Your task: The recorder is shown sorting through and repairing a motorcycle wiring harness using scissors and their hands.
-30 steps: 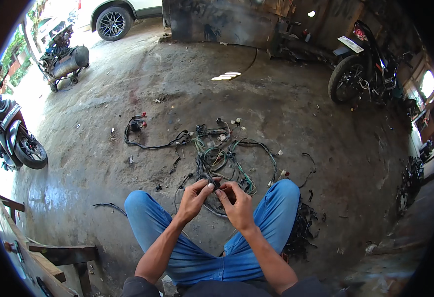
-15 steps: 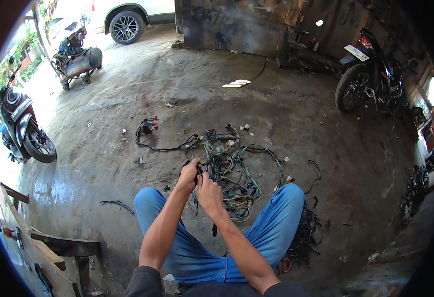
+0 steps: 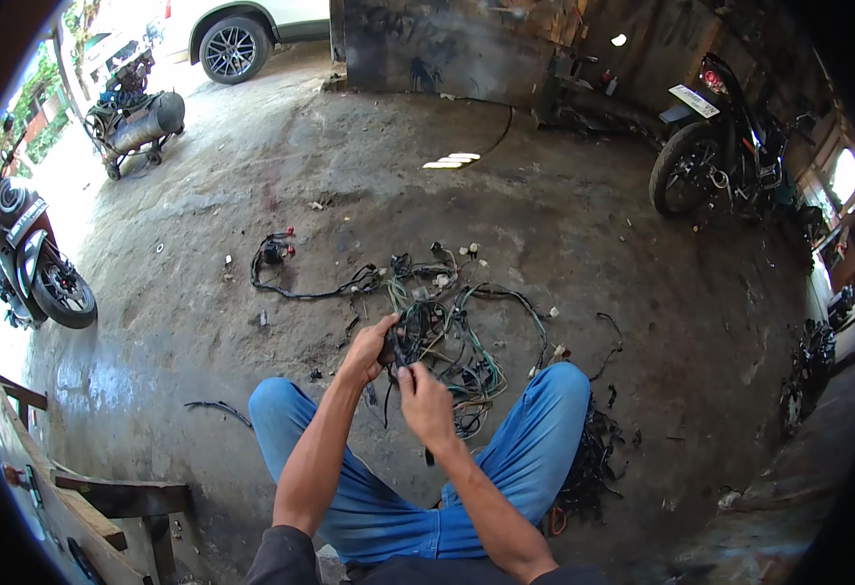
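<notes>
A tangled motorcycle wiring harness [image 3: 481,375], with black, green and white wires and pale connectors, lies on the floor in front of my knees. My left hand [image 3: 367,353] is closed on a dark bundle of it at the near left side. Just right of that, my right hand [image 3: 427,402] is closed, its thumb and fingers at a dark strand beside the bundle. What exactly the right fingers grip is hidden and slightly blurred. A short dark end [image 3: 429,456] shows below the right hand. One black branch [image 3: 305,291] runs left to red-tipped connectors.
Black scraps [image 3: 593,453] heap beside my right knee; a loose wire piece [image 3: 220,408] lies left. A wooden bench [image 3: 120,495] stands at lower left. Farther off are a scooter [image 3: 47,263], an air compressor [image 3: 144,127], a white car [image 3: 296,19] and a motorcycle [image 3: 715,151].
My right hand has moved slightly right and down, away from the left hand. The left hand keeps its hold, with more of the dark bundle showing between them. The view has shifted a little.
</notes>
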A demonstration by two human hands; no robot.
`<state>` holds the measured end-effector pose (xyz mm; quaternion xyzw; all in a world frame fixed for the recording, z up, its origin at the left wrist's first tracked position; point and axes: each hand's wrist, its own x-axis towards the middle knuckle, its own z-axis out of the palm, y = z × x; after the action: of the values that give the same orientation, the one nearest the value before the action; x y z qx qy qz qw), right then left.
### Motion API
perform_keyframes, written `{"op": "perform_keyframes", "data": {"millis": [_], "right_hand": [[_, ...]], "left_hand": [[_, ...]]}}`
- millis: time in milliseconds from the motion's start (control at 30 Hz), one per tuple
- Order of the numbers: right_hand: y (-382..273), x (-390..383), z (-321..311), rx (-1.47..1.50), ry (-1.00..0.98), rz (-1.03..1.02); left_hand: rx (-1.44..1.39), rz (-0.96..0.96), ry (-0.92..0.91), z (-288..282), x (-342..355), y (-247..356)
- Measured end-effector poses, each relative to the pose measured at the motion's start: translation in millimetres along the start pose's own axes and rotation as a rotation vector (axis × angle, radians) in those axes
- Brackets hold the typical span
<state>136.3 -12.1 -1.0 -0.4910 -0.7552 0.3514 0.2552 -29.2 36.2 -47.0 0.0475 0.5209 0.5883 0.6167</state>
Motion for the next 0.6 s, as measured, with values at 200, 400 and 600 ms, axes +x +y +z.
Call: {"op": "perform_keyframes", "data": {"millis": [200, 400, 600], "right_hand": [[-1, 18, -31, 0.193, 0.295, -0.213], [-10, 33, -50, 0.133, 0.138, -0.248], [-13, 39, -55, 0.081, 0.097, -0.287]], "left_hand": [[0.285, 0.126, -0.124, 23, -45, 8], [0.316, 0.233, -0.063, 23, -57, -3], [0.357, 0.332, -0.025, 23, -63, -11]]}}
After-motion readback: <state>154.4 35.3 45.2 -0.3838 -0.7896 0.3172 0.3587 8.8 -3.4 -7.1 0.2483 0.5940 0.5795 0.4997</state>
